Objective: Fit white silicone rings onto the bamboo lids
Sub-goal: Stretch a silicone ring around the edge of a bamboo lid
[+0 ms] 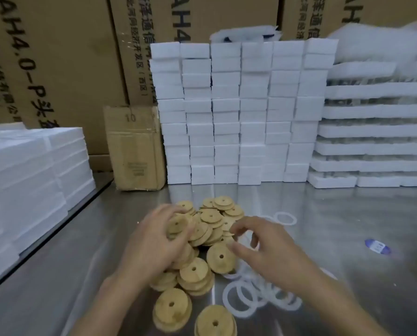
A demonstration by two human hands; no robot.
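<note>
Pick-up step. Left hand (154,243) grips a bamboo lid (176,226) at the pile on the counter (348,226). Right hand (270,253) is curled above the silicone rings (246,301); cannot tell whether it holds one. Next, likely: stretch one ring around the lid's rim.

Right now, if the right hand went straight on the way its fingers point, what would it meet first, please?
Most likely the pile of wooden lids just beyond the right hand, though depth is unclear.

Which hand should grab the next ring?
Right. The right hand hovers over the rings, which lie on its side; the left hand grips a lid across the pile. Blur hides whether the right already pinches one.
</note>
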